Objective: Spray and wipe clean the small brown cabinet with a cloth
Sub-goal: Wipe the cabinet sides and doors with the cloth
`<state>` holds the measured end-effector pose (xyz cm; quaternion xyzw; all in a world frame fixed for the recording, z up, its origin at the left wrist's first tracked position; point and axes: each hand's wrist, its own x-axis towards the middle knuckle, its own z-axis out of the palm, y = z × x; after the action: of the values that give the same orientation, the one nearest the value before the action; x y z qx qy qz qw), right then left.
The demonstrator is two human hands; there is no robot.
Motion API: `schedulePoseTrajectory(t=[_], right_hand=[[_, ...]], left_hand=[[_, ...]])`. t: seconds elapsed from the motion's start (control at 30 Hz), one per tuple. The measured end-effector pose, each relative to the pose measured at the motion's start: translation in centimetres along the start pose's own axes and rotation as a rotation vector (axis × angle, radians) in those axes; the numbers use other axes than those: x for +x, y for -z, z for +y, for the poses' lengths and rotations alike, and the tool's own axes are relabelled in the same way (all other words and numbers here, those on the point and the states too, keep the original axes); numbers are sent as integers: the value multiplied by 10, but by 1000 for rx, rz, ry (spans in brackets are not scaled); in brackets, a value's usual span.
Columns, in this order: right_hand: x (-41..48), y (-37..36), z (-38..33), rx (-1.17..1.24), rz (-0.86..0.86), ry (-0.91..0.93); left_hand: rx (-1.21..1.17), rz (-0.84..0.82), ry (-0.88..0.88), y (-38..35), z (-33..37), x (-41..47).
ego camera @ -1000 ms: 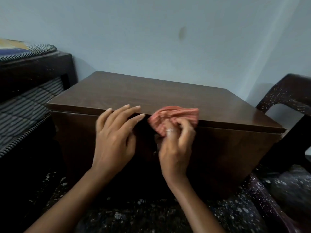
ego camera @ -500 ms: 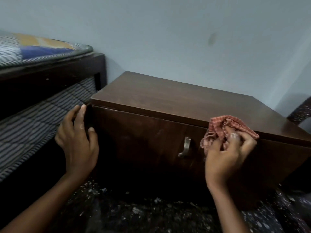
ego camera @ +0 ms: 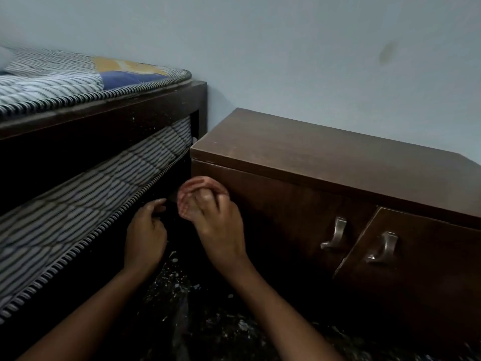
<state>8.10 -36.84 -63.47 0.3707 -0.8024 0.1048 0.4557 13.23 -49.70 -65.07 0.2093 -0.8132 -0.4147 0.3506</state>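
The small brown cabinet (ego camera: 325,162) stands against the pale wall, with two doors and two metal handles (ego camera: 335,234); the right door hangs slightly ajar. My right hand (ego camera: 218,222) is shut on a bunched pinkish-red cloth (ego camera: 197,185) and presses it against the cabinet's front left corner. My left hand (ego camera: 145,230) hovers just left of it in the dark gap between cabinet and bed, its fingers curled, holding nothing that I can see. No spray bottle is in view.
A dark wooden bed frame (ego camera: 104,118) with a striped mattress (ego camera: 52,82) stands close on the left, and a second striped mattress (ego camera: 86,194) lies below it. The floor (ego camera: 195,321) is dark and speckled. The gap beside the cabinet is narrow.
My right hand has carried the cloth from the cabinet's front right edge across to its left corner. My left hand dropped lower into the gap. The view has swung left.
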Motion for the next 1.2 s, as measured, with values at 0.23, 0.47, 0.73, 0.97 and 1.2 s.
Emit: schedulePoseTrajectory(t=[0.23,0.47,0.73,0.97,1.2], right_hand=[[-78,34,52,77,239,-808],[-53,-27,-28,155,-123,-238],[-122,-33,15,5,-336,-34],[-214,31,93,-55,-343,-778],[-193,-27,33,30,-509,-52]], left_hand=[[451,-542,-107,4,-44,-1],[617,-1133,39,18,-52,-20],[682,-1300,80,9,-58,-28],[682,-1296,65,5,-64,-30],[860,-1433,-77,-14,-69,-42]])
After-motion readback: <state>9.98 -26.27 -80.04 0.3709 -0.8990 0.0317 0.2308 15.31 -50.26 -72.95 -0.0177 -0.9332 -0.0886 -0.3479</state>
